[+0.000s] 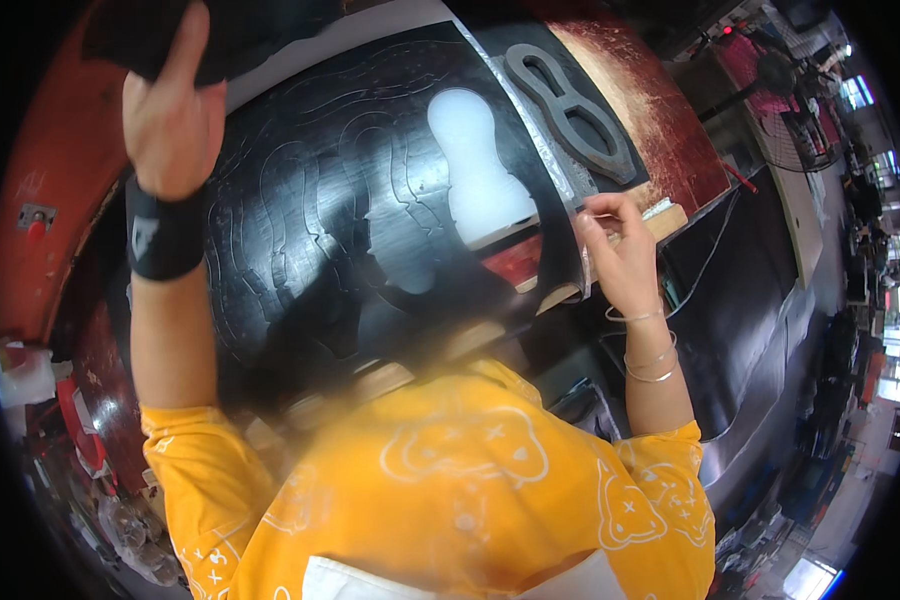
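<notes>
A black sheet (pixel 320 200), scored with several sole-shaped outlines, lies in front of me. Through a sole-shaped hole in it shows the white board (pixel 475 165) underneath. My right hand (pixel 620 250) pinches the sheet's right edge between thumb and fingers. Just beyond that hand, a grey metal cutting die (pixel 570 110) with a sole-shaped outline rests on a dark piece at the back right. At the upper left my left hand (pixel 175 135) is raised with a finger stretched upward against a dark machine part (pixel 240 35); its other fingers are partly hidden.
The red machine body (pixel 70 150) with a red button (pixel 36 229) stands at my left. A worn red board (pixel 660 100) lies at the back right. Black sheeting (pixel 740 290) hangs at the right, with a fan (pixel 780 110) farther off.
</notes>
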Demonstrator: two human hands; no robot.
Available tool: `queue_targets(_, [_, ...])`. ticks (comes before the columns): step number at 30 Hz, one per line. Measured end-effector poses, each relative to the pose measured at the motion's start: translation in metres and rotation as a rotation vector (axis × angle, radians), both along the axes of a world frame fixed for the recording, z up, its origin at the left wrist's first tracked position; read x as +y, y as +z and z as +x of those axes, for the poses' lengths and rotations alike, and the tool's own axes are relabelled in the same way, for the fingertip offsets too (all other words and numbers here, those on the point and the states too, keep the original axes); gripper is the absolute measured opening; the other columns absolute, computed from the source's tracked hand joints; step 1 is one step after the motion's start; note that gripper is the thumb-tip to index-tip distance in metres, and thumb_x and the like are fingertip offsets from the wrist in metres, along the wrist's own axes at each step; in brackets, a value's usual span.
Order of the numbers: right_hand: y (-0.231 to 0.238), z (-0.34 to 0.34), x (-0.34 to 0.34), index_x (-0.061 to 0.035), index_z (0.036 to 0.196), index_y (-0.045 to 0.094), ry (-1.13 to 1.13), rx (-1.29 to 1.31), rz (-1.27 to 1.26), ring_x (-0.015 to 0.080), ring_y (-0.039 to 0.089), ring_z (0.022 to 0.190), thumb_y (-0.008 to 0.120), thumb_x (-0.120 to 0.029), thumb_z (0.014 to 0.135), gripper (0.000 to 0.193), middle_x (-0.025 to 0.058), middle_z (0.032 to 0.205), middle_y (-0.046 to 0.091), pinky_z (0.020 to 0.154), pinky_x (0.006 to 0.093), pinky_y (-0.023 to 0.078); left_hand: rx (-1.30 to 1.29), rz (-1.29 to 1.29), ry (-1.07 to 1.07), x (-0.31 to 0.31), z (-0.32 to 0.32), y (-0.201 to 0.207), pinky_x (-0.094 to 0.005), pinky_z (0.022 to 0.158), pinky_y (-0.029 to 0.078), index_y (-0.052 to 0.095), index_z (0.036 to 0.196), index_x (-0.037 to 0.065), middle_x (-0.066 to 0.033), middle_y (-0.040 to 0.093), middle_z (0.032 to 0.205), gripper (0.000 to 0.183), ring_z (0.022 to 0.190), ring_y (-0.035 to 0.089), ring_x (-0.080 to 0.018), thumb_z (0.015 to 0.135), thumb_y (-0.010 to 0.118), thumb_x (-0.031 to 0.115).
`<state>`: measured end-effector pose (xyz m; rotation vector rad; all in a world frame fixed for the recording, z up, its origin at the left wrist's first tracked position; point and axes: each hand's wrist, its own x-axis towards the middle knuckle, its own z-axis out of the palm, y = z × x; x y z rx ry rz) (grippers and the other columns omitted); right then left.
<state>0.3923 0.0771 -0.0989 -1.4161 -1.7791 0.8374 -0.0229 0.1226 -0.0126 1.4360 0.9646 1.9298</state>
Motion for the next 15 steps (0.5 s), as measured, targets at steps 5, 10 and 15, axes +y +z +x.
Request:
queue_targets(5, [-0.003, -0.059, 0.021, -0.0014, 0.09, 0.066, 0.822, -0.029, -0.637, 0.0091, 0.057, 0.079, 0.064, -0.029, 0.089, 0.027, 0.0033, 0.086, 0.064, 0.075, 0.0264, 0.047, 1.066, 0.001, -0.267, -0.072, 0.064, -0.052, -0.0367, 0.098, 0.045, 0.057, 0.128, 0.008, -0.0131, 0.06, 0.125, 0.052, 0.117, 0.057, -0.0272, 0.077, 0.06, -0.002])
queue_targets(10, [-0.048, -0.072, 0.039, -0.0023, 0.085, 0.064, 1.059, 0.694, -0.863, 0.0092, 0.051, 0.086, 0.052, -0.038, 0.093, 0.039, 0.0014, 0.085, 0.061, 0.083, 0.0213, 0.036, 1.317, -0.271, -0.474, -0.107, 0.099, -0.088, -0.0479, 0.115, 0.022, 0.037, 0.142, 0.01, -0.0124, 0.035, 0.148, 0.09, 0.139, 0.029, -0.031, 0.064, 0.079, 0.021])
queue_targets(15, [-0.016, -0.058, 0.017, -0.0006, 0.08, 0.061, 0.877, 0.249, -0.7, 0.0116, 0.055, 0.075, 0.059, -0.035, 0.091, 0.036, 0.0034, 0.084, 0.061, 0.072, 0.026, 0.044, 1.073, -0.1, -0.308, -0.087, 0.098, -0.086, -0.0397, 0.1, 0.045, 0.062, 0.122, 0.012, -0.0103, 0.065, 0.115, 0.048, 0.115, 0.058, -0.0291, 0.075, 0.065, 0.003])
